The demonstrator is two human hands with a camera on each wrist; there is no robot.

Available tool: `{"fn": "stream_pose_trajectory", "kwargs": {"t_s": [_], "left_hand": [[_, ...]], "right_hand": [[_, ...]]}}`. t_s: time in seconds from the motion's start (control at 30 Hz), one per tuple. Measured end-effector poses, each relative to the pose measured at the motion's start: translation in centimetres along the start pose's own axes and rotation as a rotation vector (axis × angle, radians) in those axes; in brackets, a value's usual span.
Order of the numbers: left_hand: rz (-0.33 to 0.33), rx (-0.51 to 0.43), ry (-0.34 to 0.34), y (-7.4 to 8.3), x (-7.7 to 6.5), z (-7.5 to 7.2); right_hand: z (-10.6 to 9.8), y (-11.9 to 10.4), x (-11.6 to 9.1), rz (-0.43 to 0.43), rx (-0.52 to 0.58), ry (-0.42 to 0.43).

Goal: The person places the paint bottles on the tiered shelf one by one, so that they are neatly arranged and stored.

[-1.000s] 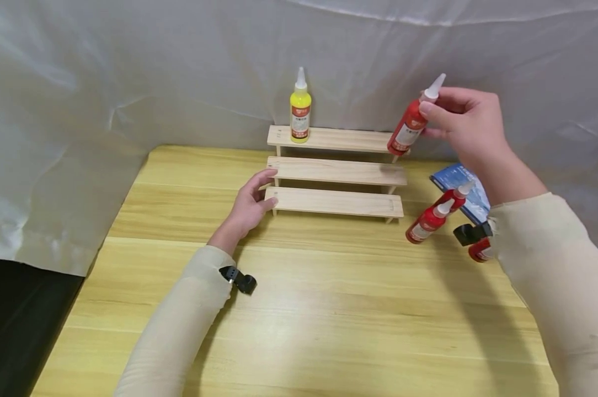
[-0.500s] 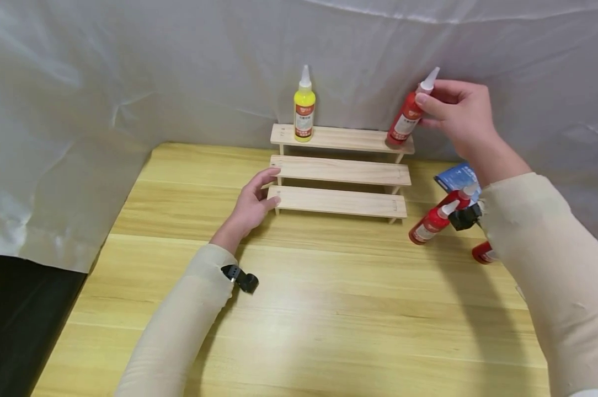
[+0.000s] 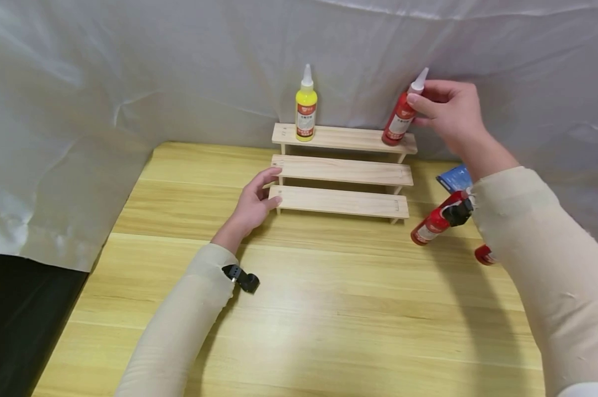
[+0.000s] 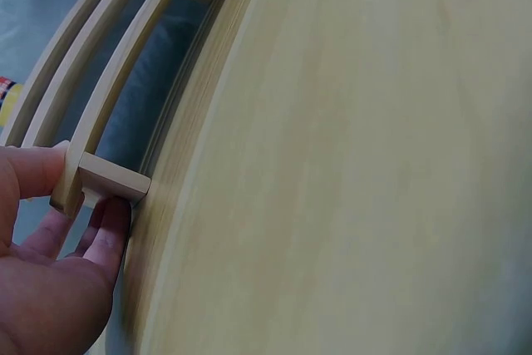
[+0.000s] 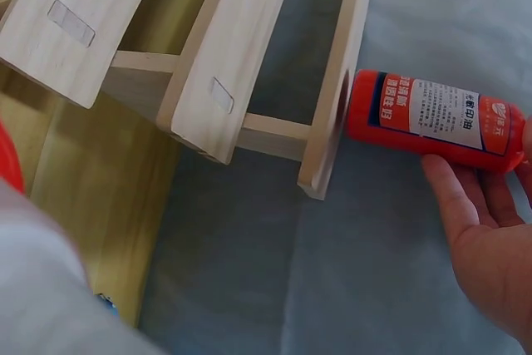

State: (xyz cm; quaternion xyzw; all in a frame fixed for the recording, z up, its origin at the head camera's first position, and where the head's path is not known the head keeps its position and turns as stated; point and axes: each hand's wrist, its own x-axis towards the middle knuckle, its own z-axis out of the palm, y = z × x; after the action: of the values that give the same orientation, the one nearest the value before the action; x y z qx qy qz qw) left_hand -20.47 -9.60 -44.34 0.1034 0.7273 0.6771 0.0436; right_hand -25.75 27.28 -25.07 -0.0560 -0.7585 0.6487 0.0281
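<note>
The label (image 5: 449,114) of the held red bottle (image 3: 397,120) bears the Chinese characters 光敏印油 on its white part, while its brand mark and remaining lines, and the print on the yellow bottle (image 3: 306,114), cannot be read surely.

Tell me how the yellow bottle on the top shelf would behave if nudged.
The yellow bottle would probably tip easily, being tall and narrow on a slim top shelf. Once down, it might roll, since its body looks round.

Held red bottle (image 5: 432,118) has nozzle (image 3: 420,80) cut off in right wrist view, right arm (image 3: 537,264) hiding part of blue packet (image 3: 454,178) in head view.
</note>
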Motion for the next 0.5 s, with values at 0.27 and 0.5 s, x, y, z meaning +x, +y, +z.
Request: {"fn": "stream_pose_trajectory", "kwargs": {"t_s": [0.27,0.5], "left_hand": [[-0.015,0.003,-0.002,-0.03,-0.22,0.18],[-0.027,-0.002,-0.009,0.03,-0.27,0.23]], "right_hand": [[0.18,0.35,0.17,0.008,-0.034,-0.009],[0.1,0.25,0.3,0.016,-0.084,-0.015]]}}
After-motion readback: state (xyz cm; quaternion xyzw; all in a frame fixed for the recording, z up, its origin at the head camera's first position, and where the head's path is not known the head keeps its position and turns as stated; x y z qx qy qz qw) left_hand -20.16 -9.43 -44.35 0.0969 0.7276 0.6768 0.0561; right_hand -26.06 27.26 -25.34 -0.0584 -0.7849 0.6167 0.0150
